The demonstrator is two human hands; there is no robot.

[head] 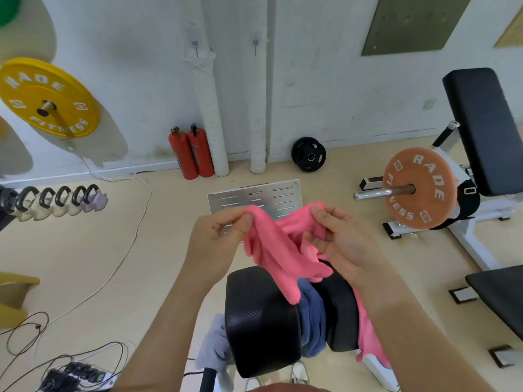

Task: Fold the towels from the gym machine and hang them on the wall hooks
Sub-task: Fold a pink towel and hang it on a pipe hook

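Note:
A pink towel point(278, 250) hangs bunched between my hands above the machine's black roller pads point(260, 321). My left hand point(218, 239) pinches its upper left edge. My right hand point(342, 239) grips its upper right edge, thumb on top. The towel's lower part trails down behind my right forearm to the right of the pads. A dark blue towel point(311, 321) is draped between the two pads. A pale grey-blue towel point(215, 346) hangs at the left pad's lower side. Two small wall hooks point(195, 46) point(255, 45) sit high on the white wall ahead.
Two red fire extinguishers point(191, 151) and white wrapped pipes point(212, 114) stand against the wall. A metal footplate point(254, 199) lies beyond my hands. An orange weight plate point(418, 188) on a bench machine is at right, a yellow plate point(48, 97) at left. Cables and a power strip point(76, 374) lie lower left.

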